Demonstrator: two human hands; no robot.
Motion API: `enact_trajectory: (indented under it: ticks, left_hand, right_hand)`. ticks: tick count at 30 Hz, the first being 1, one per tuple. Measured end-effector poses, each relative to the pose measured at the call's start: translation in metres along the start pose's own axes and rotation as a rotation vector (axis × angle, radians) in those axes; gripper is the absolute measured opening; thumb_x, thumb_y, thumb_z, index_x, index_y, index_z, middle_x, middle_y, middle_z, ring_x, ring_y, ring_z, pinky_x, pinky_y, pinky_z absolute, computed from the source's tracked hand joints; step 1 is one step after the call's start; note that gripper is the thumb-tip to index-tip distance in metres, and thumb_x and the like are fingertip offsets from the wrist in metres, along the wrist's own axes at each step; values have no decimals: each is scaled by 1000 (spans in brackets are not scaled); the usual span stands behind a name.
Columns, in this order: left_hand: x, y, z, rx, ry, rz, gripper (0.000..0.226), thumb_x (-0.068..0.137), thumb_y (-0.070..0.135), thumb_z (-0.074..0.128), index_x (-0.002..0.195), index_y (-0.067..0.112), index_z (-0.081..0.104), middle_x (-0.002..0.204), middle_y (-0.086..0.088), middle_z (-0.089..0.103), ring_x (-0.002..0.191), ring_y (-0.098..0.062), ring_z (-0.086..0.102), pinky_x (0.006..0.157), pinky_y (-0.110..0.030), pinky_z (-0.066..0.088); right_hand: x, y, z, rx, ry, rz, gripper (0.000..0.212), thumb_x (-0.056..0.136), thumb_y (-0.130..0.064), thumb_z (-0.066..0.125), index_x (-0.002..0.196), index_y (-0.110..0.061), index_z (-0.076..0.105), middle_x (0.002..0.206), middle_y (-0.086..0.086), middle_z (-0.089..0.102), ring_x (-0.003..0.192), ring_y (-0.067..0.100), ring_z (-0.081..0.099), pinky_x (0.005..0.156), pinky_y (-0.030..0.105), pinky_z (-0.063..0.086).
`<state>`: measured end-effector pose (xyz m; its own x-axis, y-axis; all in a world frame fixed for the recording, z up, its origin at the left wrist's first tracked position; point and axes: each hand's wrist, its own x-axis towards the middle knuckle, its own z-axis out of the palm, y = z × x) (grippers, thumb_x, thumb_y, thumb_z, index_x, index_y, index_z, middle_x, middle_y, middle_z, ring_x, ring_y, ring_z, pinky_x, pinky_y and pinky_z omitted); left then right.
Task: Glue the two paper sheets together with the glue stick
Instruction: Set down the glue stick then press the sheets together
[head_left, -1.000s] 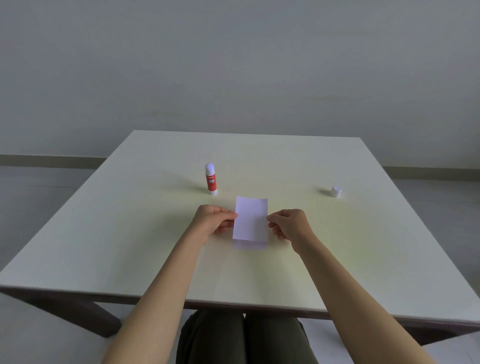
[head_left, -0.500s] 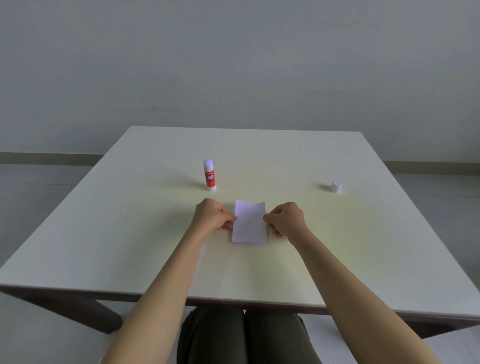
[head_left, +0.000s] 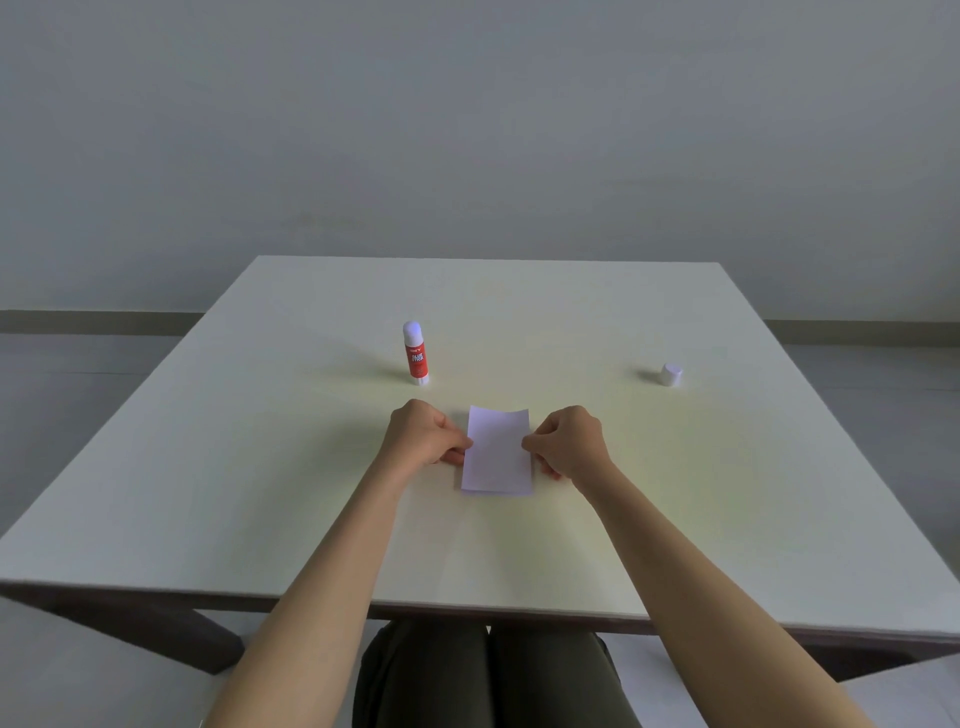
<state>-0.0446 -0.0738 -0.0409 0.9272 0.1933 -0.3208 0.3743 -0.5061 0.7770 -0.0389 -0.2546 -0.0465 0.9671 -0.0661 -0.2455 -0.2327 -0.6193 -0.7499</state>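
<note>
A small white paper sheet (head_left: 497, 449) lies over a second sheet on the table (head_left: 260, 467); a thin strip of the lower sheet (head_left: 496, 492) shows at the near edge. My left hand (head_left: 423, 434) pinches the top sheet's left edge and my right hand (head_left: 569, 441) pinches its right edge. The far edge of the top sheet curls up slightly. The red glue stick (head_left: 415, 353) stands upright with its white glue tip bare, just beyond my left hand.
The glue stick's white cap (head_left: 671, 374) sits alone on the table to the far right. My knees (head_left: 488, 675) are under the near table edge. A plain wall lies beyond the table.
The top sheet came down from a raised, tilted hold and now lies almost flat on the lower sheet, covering most of it. Both hands moved down with it.
</note>
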Motion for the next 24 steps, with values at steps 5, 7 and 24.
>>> enact_trajectory:
  ticks: [5, 7, 24]
  left_hand:
    - [1, 0, 0, 40, 16, 9, 15, 69, 7, 74, 72, -8, 71, 48, 1, 68, 42, -4, 65, 36, -7, 35]
    - [2, 0, 1, 71, 17, 19, 15, 69, 8, 74, 72, -6, 72, 48, 3, 68, 46, -6, 68, 42, -12, 40]
    - [-2, 0, 7, 375, 124, 260, 13, 69, 13, 75, 77, 6, 67, 74, -5, 67, 70, -21, 58, 58, -27, 44]
  right_hand:
    - [0, -1, 2, -42, 14, -17, 29, 67, -6, 59, 44, -12, 42, 38, 4, 48, 29, 12, 40, 34, 16, 32]
    - [0, 0, 4, -54, 22, -25, 31, 66, -5, 59, 43, -12, 40, 36, 3, 47, 28, 11, 38, 33, 16, 30]
    - [-2, 0, 8, -118, 38, -39, 21, 67, 0, 56, 53, -9, 42, 53, 13, 50, 50, 29, 45, 51, 27, 37]
